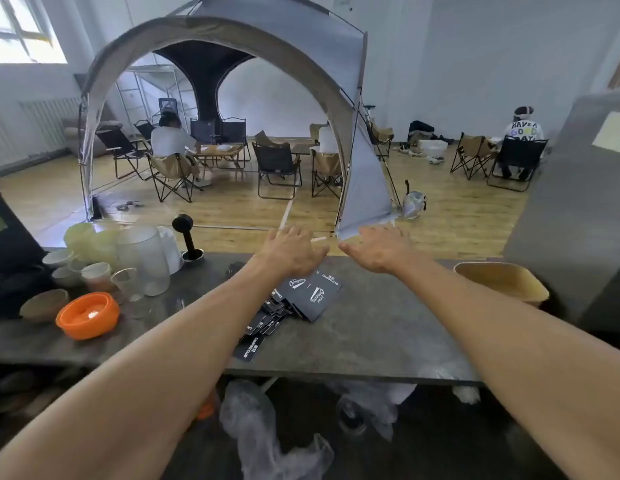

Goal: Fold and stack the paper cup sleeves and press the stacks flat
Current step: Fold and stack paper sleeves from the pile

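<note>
While both hands, left hand (290, 250) and right hand (380, 249), hover spread and seemingly empty, the black sleeves (310, 294) lie nearer the left.

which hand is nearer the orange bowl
Left. The left hand hovers past the black sleeves, on the orange bowl's side; the right hand is farther over, toward the tan basket.

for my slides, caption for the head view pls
Both open hands, left hand and right hand, reach over black cup sleeves on the table.
</note>
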`<state>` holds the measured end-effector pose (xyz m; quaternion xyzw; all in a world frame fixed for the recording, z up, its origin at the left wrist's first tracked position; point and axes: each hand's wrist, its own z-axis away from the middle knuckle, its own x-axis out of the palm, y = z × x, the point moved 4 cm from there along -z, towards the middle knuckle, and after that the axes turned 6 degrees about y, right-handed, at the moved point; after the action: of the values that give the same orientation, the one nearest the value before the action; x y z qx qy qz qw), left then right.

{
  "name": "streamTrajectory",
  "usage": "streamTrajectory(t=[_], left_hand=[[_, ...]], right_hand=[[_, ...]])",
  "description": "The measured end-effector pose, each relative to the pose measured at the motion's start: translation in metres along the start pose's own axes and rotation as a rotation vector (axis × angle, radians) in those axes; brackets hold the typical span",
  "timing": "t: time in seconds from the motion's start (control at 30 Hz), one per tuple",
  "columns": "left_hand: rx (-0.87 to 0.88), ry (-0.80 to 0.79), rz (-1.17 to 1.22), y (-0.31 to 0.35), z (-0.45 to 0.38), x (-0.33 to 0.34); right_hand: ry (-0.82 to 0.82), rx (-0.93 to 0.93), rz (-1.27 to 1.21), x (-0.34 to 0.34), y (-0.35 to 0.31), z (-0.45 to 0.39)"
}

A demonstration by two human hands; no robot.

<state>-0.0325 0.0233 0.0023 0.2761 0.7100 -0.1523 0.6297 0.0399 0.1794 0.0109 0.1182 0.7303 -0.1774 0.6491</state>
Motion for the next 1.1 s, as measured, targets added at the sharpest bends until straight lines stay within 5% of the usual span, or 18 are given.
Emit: streamTrajectory(t=[0.5,0.9,1.1], left_hand=[[-0.021,-0.136,-0.004,-0.037,0.038,0.083],[0.010,-0.109,-0.108,-0.023,0.025,0.092],[-0.110,-0.039,-0.145,-0.017,0.021,0.104]], right_hand=[[-0.187,-0.073,0.043,0.119,-0.016,0.026],[-0.129,-0.054,0.024,0.119,-0.006,0.027],[-0.125,-0.010,-0.051,0.118,-0.003,0.023]])
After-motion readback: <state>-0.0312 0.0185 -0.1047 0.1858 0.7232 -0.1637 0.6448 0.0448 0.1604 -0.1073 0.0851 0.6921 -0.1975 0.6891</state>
